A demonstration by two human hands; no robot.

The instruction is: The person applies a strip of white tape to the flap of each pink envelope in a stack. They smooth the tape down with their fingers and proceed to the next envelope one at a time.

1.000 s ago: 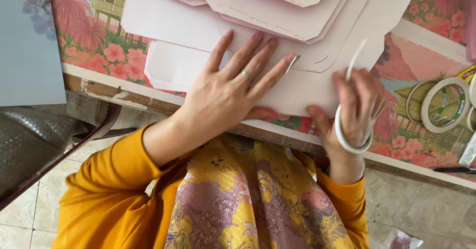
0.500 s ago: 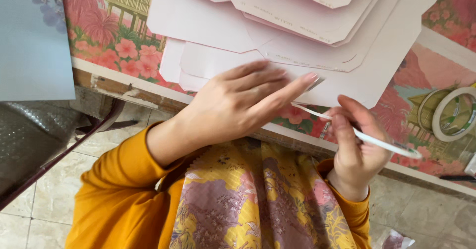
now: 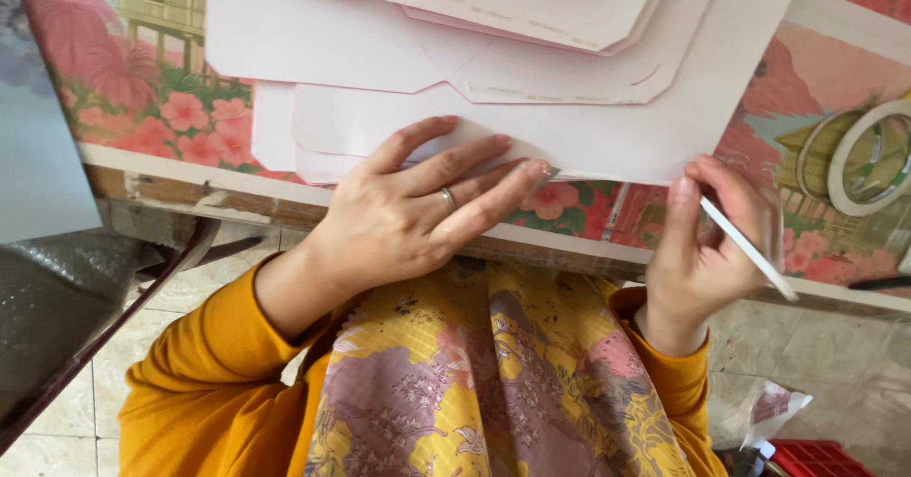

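Pressed flat, fingers spread, the left hand (image 3: 418, 211) is laid on the near edge of a pale pink card sheet (image 3: 607, 135), its fingertips (image 3: 536, 168) reaching the lower border where the card overhangs the floral tablecloth (image 3: 152, 107). The sheet is seen at the bottom of a fanned stack (image 3: 512, 21) of like cards, all lying at the near edge of the table. To the right, a thin white stick (image 3: 750, 249) is pinched between the thumb and curled fingers of the right hand (image 3: 707, 240), its upper end hidden behind the fingers, close to the card's lower right corner. Farther right, a tape roll (image 3: 873, 159) is seen on the cloth, apart from both hands. For a clean result, the card is best held still under the flat hand, pressure kept close to the working edge, while the stick is drawn steadily and lightly, so that the sheets beneath are not shifted.
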